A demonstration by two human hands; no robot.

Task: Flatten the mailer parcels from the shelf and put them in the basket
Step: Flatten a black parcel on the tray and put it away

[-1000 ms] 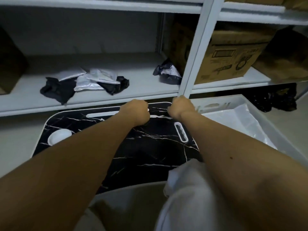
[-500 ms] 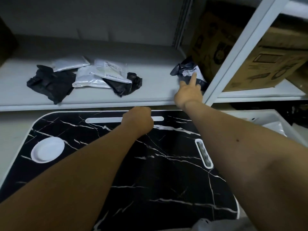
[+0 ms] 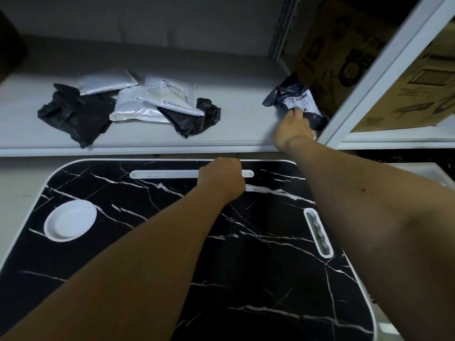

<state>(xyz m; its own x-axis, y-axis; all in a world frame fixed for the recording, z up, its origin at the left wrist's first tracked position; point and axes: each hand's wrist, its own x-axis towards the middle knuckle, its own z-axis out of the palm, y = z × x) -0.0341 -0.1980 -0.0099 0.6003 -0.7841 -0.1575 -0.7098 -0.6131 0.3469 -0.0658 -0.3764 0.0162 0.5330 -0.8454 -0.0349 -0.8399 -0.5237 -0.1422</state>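
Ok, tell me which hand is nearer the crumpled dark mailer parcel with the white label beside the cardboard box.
Right. The right hand reaches its fingers onto the parcel; the left hand rests fisted on the black marble-patterned tray, below the shelf.

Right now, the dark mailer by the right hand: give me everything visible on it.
The dark mailer is a crumpled, glossy navy-black plastic bag with a white printed shipping label facing up. It looks puffed and wrinkled, not flattened. It lies on the grey shelf at its right end, against the cardboard box and beside the white upright post. The right hand reaches onto it, fingertips touching the label's near edge; no closed grip shows yet.
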